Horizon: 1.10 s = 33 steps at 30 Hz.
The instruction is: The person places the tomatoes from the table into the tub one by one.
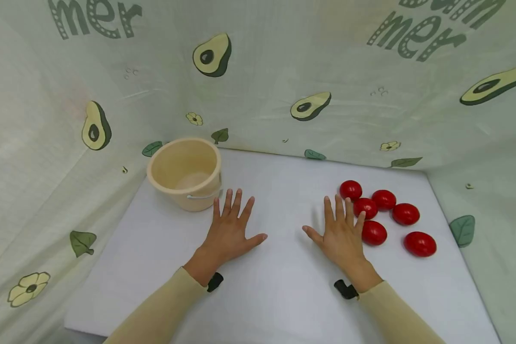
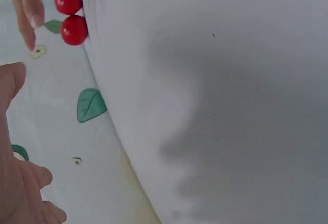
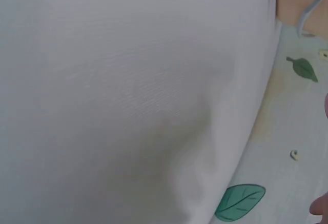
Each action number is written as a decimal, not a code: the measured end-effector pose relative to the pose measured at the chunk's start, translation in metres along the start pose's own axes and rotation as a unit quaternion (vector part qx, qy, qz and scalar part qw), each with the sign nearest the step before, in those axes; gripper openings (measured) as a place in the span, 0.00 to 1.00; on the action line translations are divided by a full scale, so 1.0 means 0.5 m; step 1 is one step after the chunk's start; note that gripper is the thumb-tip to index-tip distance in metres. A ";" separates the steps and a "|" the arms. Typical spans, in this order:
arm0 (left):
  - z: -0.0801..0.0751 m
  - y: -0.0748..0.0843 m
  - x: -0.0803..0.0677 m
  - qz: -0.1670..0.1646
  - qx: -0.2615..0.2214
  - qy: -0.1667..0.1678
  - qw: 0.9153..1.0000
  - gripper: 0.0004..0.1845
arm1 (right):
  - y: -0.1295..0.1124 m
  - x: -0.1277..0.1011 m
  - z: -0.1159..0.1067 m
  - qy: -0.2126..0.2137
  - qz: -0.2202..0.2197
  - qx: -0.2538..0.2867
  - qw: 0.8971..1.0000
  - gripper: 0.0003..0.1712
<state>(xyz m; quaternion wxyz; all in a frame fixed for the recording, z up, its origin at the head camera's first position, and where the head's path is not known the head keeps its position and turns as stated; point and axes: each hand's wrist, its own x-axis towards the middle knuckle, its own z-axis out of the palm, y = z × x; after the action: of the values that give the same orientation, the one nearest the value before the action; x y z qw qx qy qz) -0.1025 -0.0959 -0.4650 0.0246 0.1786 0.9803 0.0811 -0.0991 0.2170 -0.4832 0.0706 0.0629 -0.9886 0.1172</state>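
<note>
Red eggs (image 1: 374, 232) lay beside the flat, spread right hand (image 1: 341, 236); gripping one gently looked wise; the left hand (image 1: 230, 231) lay spread, empty.

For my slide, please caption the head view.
Both hands flat on table, between bucket and six tomatoes.

Six red eggs (image 1: 406, 213), one bucket (image 1: 186, 173), one white board (image 1: 284, 286), two hands: left hand (image 1: 230, 234), right hand (image 1: 341, 236).
</note>
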 end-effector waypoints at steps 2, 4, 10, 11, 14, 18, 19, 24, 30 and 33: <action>-0.016 0.003 -0.009 0.010 -0.014 0.029 0.999 0.52 | -0.009 0.008 -0.002 0.020 -0.011 0.021 1.000 0.60; -0.038 0.000 -0.019 0.024 -0.030 0.073 0.997 0.48 | -0.027 0.022 -0.006 0.041 -0.028 0.049 0.998 0.59; -0.138 -0.075 -0.034 0.031 -0.055 0.208 0.976 0.41 | -0.135 0.091 -0.030 0.055 -0.089 0.095 0.990 0.55; -0.153 -0.098 -0.034 0.021 -0.055 0.221 0.973 0.40 | -0.159 0.104 -0.033 0.049 -0.099 0.096 0.989 0.55; -0.186 -0.179 -0.031 -0.027 -0.055 0.236 0.970 0.39 | -0.236 0.139 -0.038 0.023 -0.132 0.092 0.987 0.55; -0.211 -0.284 -0.034 -0.103 -0.072 0.194 0.973 0.41 | -0.331 0.176 -0.034 -0.022 -0.174 0.074 0.982 0.55; -0.212 -0.307 -0.032 -0.118 -0.081 0.178 0.974 0.42 | -0.350 0.182 -0.030 -0.033 -0.181 0.071 0.980 0.54; -0.203 -0.383 -0.013 -0.148 -0.142 0.078 0.976 0.48 | -0.418 0.197 -0.016 -0.066 -0.208 0.064 0.974 0.53; -0.189 -0.358 0.013 -0.131 -0.151 0.020 0.980 0.51 | -0.421 0.190 -0.018 -0.075 -0.205 0.071 0.973 0.54; -0.179 -0.302 0.027 -0.117 -0.134 0.023 0.984 0.51 | -0.387 0.176 -0.023 -0.062 -0.184 0.088 0.977 0.55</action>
<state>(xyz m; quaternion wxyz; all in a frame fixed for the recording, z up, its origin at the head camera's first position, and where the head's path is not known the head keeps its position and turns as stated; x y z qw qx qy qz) -0.1744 -0.2440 -0.4024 0.0346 0.0557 0.9750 0.2124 -0.1569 0.0238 -0.4153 0.0235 0.2568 -0.9484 0.1848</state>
